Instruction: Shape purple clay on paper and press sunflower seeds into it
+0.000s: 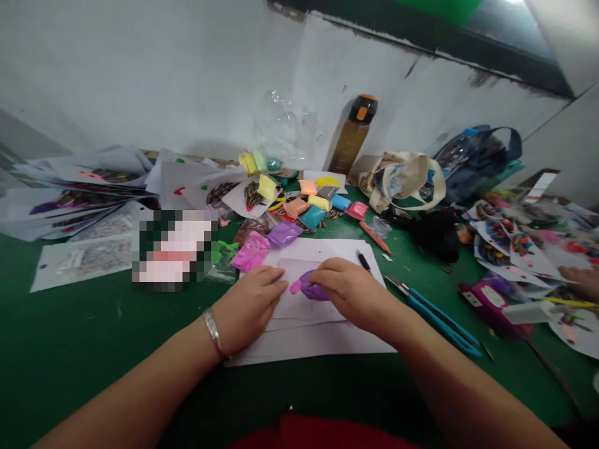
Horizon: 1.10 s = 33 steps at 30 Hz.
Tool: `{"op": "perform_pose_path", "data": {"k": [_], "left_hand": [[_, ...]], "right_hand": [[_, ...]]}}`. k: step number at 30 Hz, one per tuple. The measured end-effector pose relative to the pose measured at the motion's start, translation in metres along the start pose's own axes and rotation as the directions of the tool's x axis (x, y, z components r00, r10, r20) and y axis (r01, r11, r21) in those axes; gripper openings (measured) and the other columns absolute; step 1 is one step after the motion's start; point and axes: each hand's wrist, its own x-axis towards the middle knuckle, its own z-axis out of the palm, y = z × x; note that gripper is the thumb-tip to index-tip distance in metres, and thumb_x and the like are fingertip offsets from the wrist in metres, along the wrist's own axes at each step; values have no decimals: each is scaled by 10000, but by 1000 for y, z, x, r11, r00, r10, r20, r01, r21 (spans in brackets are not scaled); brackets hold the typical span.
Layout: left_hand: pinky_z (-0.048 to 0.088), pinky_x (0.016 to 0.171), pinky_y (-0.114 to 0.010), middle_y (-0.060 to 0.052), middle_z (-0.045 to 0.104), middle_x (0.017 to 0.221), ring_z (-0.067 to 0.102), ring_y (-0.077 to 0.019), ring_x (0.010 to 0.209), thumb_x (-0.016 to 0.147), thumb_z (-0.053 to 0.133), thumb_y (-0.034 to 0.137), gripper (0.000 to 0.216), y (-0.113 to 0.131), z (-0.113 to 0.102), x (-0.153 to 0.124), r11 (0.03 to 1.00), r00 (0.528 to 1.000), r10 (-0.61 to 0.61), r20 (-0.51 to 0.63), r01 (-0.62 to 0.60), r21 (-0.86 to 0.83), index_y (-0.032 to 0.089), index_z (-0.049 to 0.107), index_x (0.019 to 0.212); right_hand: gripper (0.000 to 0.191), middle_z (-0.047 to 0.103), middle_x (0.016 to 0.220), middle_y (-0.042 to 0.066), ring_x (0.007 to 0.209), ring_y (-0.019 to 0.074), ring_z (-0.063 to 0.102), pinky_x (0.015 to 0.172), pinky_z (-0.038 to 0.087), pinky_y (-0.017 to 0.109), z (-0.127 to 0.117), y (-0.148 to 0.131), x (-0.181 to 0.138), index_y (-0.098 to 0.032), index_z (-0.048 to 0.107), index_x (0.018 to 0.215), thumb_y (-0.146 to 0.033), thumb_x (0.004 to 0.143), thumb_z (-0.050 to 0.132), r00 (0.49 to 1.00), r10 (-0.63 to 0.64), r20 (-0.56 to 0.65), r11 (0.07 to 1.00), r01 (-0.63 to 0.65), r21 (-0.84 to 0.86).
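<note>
White paper sheets [290, 340] lie stacked in front of me. On the top sheet is a flattened purple clay shape [314, 288] with a small pink clay piece [295, 287] at its left end. My right hand [349, 290] bends over the purple clay, fingers bunched together on its upper right part; the fingertips are partly hidden. Lying flat on the sheet's left side, my left hand [255, 299] has its fingers stretched out and holds nothing. Just beyond it are a pink clay packet [251, 251] and a purple clay packet [284, 234].
Right of the paper lie a black pen [364, 260] and a blue utility knife [440, 321], blade out. Several coloured clay packets [313, 217] crowd the back. A bottle [350, 137] stands by the wall. Another person's hand [580, 280] shows at the far right.
</note>
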Motion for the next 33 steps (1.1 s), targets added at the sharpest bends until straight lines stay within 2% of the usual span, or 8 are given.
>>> {"op": "perform_pose_path", "data": {"k": [7, 12, 19, 26, 33], "left_hand": [[453, 924, -440, -145, 590, 1133, 542, -241, 993, 921, 424, 126, 265, -3, 1, 1, 999, 1000, 17, -1, -17, -48, 135, 652, 1055], [451, 915, -427, -122, 584, 1114, 534, -231, 993, 932, 405, 137, 265, -2, -1, 4, 996, 1000, 20, 11, -19, -91, 152, 638, 1057], [440, 957, -440, -129, 595, 1168, 530, -249, 1069, 938, 386, 146, 295, -2, 0, 3, 999, 1000, 17, 3, -17, -52, 147, 631, 1102], [442, 963, -447, -130, 598, 1198, 537, -251, 1075, 933, 405, 148, 280, 0, -3, 4, 1000, 999, 26, 20, -26, -16, 147, 642, 1082], [434, 973, -446, -134, 593, 1202, 536, -248, 1074, 940, 400, 150, 293, -1, -2, 4, 1000, 999, 19, 41, -19, 18, 148, 639, 1110]], "right_hand": [[186, 644, 861, 55, 851, 180, 528, 773, 390, 285, 18, 3, 25, -169, 660, 917, -99, 894, 490, 994, -110, 20, 994, 109, 15], [222, 633, 882, 56, 839, 178, 508, 759, 378, 287, 21, 2, 27, -181, 652, 1007, -96, 897, 479, 984, -176, 1, 984, 176, 40], [172, 594, 861, 44, 835, 179, 459, 769, 341, 311, 29, 3, 25, -186, 630, 941, -102, 895, 486, 981, -189, 33, 979, 191, -68], [177, 561, 881, 65, 872, 193, 426, 813, 329, 341, 29, 4, 20, -169, 611, 959, -92, 908, 460, 977, -212, 34, 963, 215, -160], [192, 568, 857, 51, 838, 180, 434, 798, 325, 327, 31, 10, 21, -183, 615, 921, -116, 933, 436, 980, -196, -30, 974, 191, -121]]}}
